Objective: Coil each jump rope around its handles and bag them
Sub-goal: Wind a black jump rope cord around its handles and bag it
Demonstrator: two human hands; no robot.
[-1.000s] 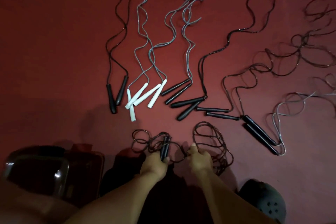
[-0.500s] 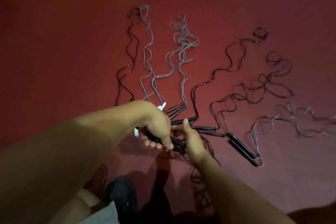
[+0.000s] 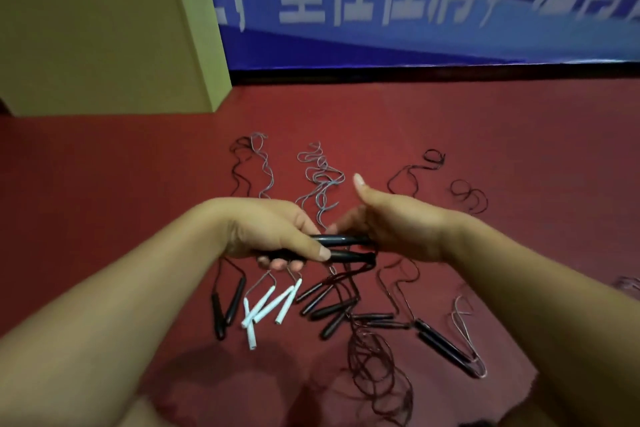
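Note:
My left hand [image 3: 277, 236] grips a pair of black jump rope handles [image 3: 346, 248] held side by side above the red floor. My right hand [image 3: 391, 225] holds the other end of these handles, thumb raised. Their dark rope [image 3: 377, 364] hangs down from the handles and piles in loose loops on the floor below. Several other ropes lie stretched out beneath my hands: black handles [image 3: 228, 305] at the left, white handles [image 3: 270, 308] beside them, more black handles [image 3: 329, 308] in the middle and a long black pair [image 3: 446, 347] at the right.
A tan cardboard box [image 3: 104, 45] stands at the back left. A blue banner with white characters [image 3: 415, 0] covers the wall behind. Uncoiled rope ends [image 3: 318, 166] trail away over the red floor [image 3: 104, 184] toward the wall.
Both hands have lifted the black handles higher off the floor, and the view has tilted up, so the box and the banner now show. The held rope trails lower.

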